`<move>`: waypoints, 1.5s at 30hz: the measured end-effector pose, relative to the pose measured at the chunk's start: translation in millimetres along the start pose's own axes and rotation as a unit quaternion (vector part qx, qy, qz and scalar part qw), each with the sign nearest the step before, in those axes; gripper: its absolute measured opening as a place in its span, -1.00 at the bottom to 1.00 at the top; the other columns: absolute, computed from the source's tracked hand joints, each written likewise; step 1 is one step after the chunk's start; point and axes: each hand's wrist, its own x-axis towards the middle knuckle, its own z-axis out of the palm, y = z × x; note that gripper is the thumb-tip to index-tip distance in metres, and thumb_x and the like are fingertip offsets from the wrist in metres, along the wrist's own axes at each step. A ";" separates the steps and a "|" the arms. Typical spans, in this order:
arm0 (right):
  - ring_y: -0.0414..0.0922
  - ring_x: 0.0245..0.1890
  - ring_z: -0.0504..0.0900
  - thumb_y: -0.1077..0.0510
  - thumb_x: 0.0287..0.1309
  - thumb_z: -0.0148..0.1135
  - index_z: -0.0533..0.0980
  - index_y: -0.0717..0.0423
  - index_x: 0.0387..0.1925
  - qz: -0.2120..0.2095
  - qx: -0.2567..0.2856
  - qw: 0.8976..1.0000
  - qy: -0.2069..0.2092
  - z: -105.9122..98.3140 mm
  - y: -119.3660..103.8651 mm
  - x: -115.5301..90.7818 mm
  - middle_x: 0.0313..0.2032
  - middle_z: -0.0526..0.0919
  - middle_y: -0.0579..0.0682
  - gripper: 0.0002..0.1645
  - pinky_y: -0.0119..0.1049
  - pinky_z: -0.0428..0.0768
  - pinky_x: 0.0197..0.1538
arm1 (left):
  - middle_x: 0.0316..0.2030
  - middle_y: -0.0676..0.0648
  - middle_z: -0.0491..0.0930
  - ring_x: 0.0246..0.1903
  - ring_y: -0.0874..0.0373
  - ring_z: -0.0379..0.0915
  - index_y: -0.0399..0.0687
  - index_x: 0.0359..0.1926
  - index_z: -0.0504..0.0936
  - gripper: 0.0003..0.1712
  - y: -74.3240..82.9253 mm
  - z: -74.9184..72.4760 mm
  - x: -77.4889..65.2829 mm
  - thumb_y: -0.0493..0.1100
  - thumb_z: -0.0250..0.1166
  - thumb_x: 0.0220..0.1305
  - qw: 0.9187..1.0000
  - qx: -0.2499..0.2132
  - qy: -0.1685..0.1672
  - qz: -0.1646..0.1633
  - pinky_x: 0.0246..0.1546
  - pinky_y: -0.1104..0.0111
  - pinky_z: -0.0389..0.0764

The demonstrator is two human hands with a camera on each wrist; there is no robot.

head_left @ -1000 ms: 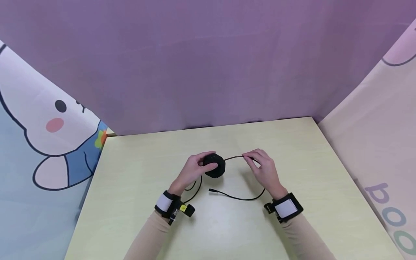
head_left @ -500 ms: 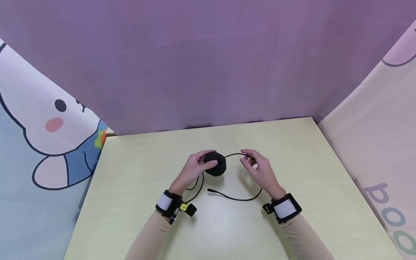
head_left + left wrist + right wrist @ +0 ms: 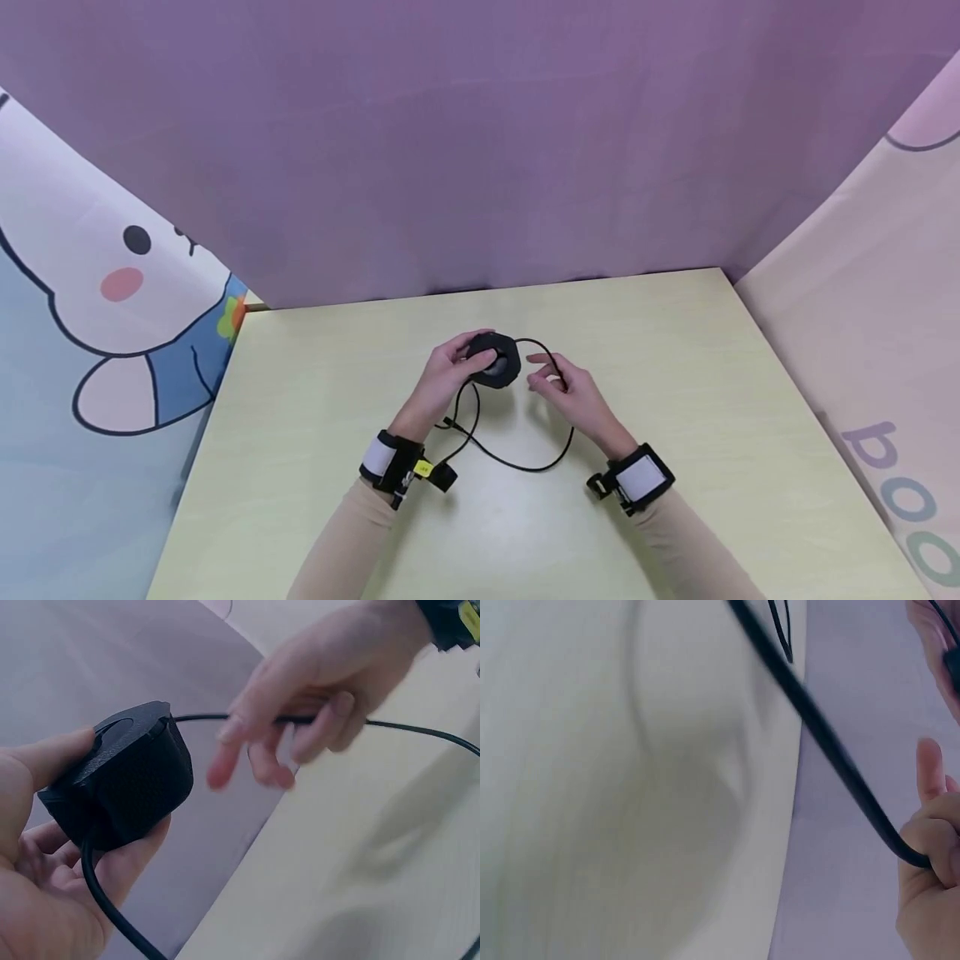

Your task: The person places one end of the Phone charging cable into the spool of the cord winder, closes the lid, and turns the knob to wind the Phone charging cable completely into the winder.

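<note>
My left hand (image 3: 435, 383) holds a small black octagonal device (image 3: 511, 363) with a round recessed face, the thumb across its front and the fingers behind. A black cable (image 3: 527, 468) comes out of it at the upper right. Just to the right, my right hand (image 3: 579, 398) has this cable running through its curled fingers, as the left wrist view shows with the cable (image 3: 409, 727) on both sides of the hand. Its index finger stretches out toward the device. In the right wrist view the cable (image 3: 817, 724) bends in under the thumb. A second cable (image 3: 112, 907) leaves the device near my left palm.
The cable's loose plug end (image 3: 452, 422) lies near my left wrist and crosses the other cable. Both wrists wear black straps with small cameras. A pale wooden table (image 3: 337, 358) lies below, with a purple cloth (image 3: 480, 150) behind and printed cloths at the sides.
My right hand has come left toward the device, drawing the cable into a tighter loop. The plug end has slid left. My left hand has moved the device slightly farther off.
</note>
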 end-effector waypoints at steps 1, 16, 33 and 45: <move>0.11 -0.32 0.77 0.15 0.47 0.23 0.52 0.19 0.27 0.009 0.008 1.000 -0.012 2.2 0.4 0.0 -0.19 0.72 0.21 -0.57 -0.44 0.54 -0.28 | 0.18 -0.26 0.63 0.09 0.08 0.62 -0.16 0.36 0.53 -0.47 0.5 0.1 0.4 -0.15 0.34 0.43 1.000 -0.002 0.001 0.002 0.10 0.33 0.62; -0.19 -0.10 0.53 0.04 0.47 0.23 0.52 0.15 0.34 0.027 0.076 0.983 -0.167 34.7 -12.7 8.4 0.18 0.70 0.10 -0.49 -0.38 0.43 -0.20 | 0.26 -0.32 0.55 0.12 0.15 0.59 -0.27 0.38 0.48 -0.51 12.1 13.9 2.8 -0.27 0.23 0.49 0.996 -0.086 0.016 0.030 0.17 0.40 0.57; -0.32 -0.72 0.09 0.08 0.51 0.18 0.53 0.39 0.25 0.065 0.167 0.955 -0.236 49.9 -2.6 5.6 -0.25 0.77 0.16 -0.50 -0.46 0.11 -0.61 | -0.01 -0.07 0.73 -0.10 0.21 0.71 -0.26 0.33 0.53 -0.54 8.4 5.1 -0.6 -0.27 0.26 0.47 0.989 -0.130 0.061 0.022 -0.05 0.41 0.67; -0.16 -0.20 0.66 0.05 0.43 0.28 0.68 0.40 -0.19 0.060 0.054 0.957 -0.278 11.0 -2.4 -0.6 -0.50 0.68 0.27 -0.60 -0.36 0.53 -0.02 | -0.11 -0.01 0.74 -0.18 0.21 0.72 -0.40 0.31 0.49 -0.54 4.3 -21.2 -9.0 -0.35 0.25 0.44 0.987 -0.124 0.105 0.007 -0.22 0.38 0.72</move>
